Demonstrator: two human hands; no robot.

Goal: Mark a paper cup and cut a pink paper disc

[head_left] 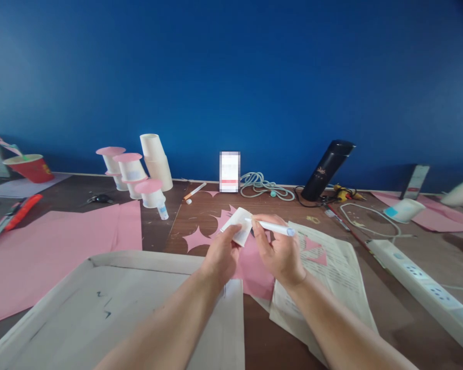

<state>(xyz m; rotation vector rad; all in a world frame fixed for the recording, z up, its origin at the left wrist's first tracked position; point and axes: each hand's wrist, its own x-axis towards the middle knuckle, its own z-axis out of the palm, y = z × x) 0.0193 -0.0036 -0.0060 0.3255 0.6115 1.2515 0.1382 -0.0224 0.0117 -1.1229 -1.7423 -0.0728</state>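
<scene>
My left hand (221,252) is closed around a white paper cup (242,234), tilted on its side above the table. In my right hand (280,252) is a white marker (273,226), gripped like a pen. Its tip end meets or nearly meets the cup's side; exact contact is too small to tell. Beneath both hands lies pink paper (254,272) with rounded pieces cut out, and pointed pink scraps (198,239) sit to the left. A printed sheet (332,288) is under my right forearm, and a large white board or box lid (139,308) under my left.
At the back left stand paper cups with pink discs (128,158) and stacked cups (156,164). A phone (230,172), coiled cable (268,186) and black flask (326,169) line the wall. A power strip (420,288) lies right; a red-handled cutter (23,211) lies left.
</scene>
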